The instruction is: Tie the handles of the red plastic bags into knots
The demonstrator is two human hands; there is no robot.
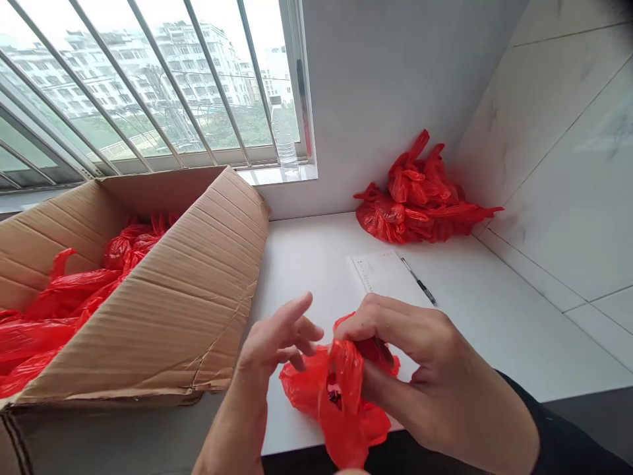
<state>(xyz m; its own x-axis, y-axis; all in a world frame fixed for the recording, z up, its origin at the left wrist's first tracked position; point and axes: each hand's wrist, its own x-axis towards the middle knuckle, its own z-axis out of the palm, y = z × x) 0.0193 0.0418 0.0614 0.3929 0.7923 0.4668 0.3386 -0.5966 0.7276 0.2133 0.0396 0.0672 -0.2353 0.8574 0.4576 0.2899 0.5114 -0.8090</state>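
Note:
A red plastic bag [349, 376] is at the table's front edge, its handles gathered upward. My right hand [420, 363] is closed on the bag's bunched top, fingers pinching the thin plastic. My left hand [281, 340] is just left of the bag, thumb raised and fingers apart, with nothing in it. Through a gap in the plastic a small dark, shiny item [335, 396] shows; I cannot make out its kind. The lowest part of the bag hangs past the table edge.
On the left stands an open cardboard box [198, 290] with several red bags [89, 284] inside. More red bags [420, 198] are heaped in the back corner. A paper notepad [386, 270] and a black pen [418, 280] lie on the white table [306, 264]. A plastic bottle [284, 138] stands on the windowsill.

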